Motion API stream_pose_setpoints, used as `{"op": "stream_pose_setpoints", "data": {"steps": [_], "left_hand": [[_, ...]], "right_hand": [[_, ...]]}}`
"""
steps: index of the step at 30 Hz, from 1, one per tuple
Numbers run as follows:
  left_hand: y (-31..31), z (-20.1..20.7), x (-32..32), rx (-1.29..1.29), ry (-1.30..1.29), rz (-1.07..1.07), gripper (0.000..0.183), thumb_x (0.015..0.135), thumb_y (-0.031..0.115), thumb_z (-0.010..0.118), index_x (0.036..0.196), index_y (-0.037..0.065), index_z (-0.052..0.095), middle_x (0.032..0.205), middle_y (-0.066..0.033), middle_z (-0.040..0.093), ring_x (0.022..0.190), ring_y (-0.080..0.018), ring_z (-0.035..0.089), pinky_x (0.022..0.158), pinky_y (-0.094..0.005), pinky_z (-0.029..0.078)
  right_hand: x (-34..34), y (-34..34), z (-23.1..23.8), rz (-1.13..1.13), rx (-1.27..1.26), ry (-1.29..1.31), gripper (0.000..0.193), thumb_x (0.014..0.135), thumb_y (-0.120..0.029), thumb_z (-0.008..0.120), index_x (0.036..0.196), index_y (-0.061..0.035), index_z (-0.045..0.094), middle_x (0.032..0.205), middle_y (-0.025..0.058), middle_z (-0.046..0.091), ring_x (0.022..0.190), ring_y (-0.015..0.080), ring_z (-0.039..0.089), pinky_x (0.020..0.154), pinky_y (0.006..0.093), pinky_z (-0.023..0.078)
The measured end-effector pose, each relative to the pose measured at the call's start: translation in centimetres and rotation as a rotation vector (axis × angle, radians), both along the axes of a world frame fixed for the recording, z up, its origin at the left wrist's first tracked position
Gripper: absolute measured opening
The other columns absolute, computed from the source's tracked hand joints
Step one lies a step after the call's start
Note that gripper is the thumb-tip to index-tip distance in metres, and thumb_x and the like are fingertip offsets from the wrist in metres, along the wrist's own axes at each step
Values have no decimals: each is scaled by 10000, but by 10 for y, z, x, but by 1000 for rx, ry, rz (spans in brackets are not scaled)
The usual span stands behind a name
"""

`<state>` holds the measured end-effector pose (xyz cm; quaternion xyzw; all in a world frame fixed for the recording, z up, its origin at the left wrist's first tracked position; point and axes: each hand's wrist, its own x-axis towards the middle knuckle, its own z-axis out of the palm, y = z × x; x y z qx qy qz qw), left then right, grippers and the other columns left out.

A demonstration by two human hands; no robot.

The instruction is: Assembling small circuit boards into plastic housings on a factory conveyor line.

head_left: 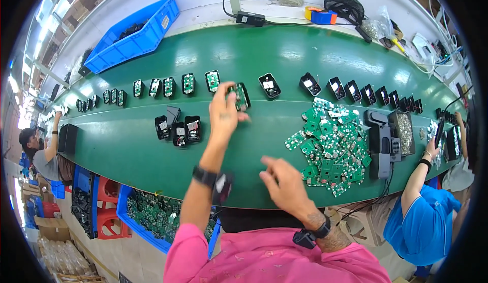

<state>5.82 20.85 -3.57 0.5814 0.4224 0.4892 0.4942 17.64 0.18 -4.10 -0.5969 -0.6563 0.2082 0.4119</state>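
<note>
1. Pink sleeves [264, 257], soft cloth, lowest in view; black wristband on each forearm.
2. Right hand [284, 181]: empty, fingers loosely spread above the glossy green belt [127, 145].
3. Heap of flat green circuit boards [333, 145], just right of that hand.
4. Left hand [223, 112]: fingertips pinching a small black housing with green board [239, 96] in the far row.
5. Blue plastic bin [134, 34], rectangular, beyond the belt.

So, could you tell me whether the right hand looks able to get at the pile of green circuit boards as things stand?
Probably yes: the right hand hovers empty over the green belt, with only bare belt between it and the pile of green circuit boards just to its right.
</note>
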Motion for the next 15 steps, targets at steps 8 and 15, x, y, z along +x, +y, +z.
{"op": "stream_pose_setpoints", "data": {"steps": [8, 15], "left_hand": [[76, -22, 14, 656, 716, 334, 542, 919, 177, 637, 1388, -32, 466, 1316, -272, 575, 1138, -379, 636, 941, -422, 528], [8, 15, 72, 290, 922, -173, 910, 772, 294, 801, 1481, -27, 328, 1516, -247, 384, 1272, -412, 521, 1056, -440, 448]], "right_hand": [[4, -21, -26, 83, 144, -60, 258, 847, 16, 639, 1104, -1, 633, 889, 146, 599, 827, 341, 598, 745, 423, 502], [81, 16, 36, -338, 51, -708, 616, 739, -24, 678, 1337, -47, 529, 1302, 167, 527, 1244, 396, 430, 1039, 517, 364]]}}
